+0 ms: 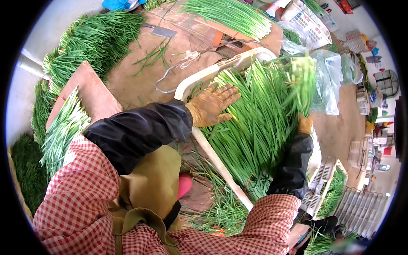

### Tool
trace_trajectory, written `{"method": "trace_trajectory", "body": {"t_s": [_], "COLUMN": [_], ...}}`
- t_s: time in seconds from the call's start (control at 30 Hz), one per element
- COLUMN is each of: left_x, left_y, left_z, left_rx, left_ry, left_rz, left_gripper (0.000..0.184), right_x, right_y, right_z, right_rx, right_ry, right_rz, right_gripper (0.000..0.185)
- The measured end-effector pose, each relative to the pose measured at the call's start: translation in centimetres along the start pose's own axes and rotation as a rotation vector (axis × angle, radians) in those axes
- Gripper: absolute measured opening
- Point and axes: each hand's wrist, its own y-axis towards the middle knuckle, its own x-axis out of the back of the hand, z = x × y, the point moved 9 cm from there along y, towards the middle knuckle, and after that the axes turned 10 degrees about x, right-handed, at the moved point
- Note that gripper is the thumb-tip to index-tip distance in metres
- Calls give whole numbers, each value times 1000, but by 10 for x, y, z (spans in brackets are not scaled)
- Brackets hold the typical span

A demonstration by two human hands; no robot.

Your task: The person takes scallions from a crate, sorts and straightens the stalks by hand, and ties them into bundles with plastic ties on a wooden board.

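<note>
A white plastic crate [225, 168] stands in front of me, heaped with garlic chives [259, 110]. My left hand [212, 103] lies over the crate's left side, palm down with the fingers spread, against the pale ends of the chives. At the crate's right side, my right hand [304, 124] is closed around a bunch of garlic chives [303, 83], held upright with its pale ends at the top. The bunch is smeared by motion. Both hands wear stained, tan gloves.
A cleaver [163, 31] lies beyond the crate, near a bent metal rod [170, 74]. Tied chives [95, 42] are piled at the left, near a slanted board [91, 95]. More chives [229, 17] lie at the back. Plastic bags [326, 80] sit at the right.
</note>
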Motion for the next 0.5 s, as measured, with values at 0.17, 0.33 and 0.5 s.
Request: {"method": "trace_trajectory", "body": {"t_s": [0.17,0.33,0.5], "left_x": [14,52,19], "left_y": [3,15,69], "left_z": [0,-20,-54], "left_rx": [-5,-8,131], "left_ry": [-26,-332,-1542], "left_rz": [-55,-203,106], "left_gripper": [67,65,70], "right_x": [6,6,32], "right_y": [-20,-68,-89], "right_z": [-81,-55,-18], "right_rx": [-161,-183,113], "right_ry": [938,1006,908], "right_rz": [-155,-216,-326], "right_gripper": [32,39,42]}}
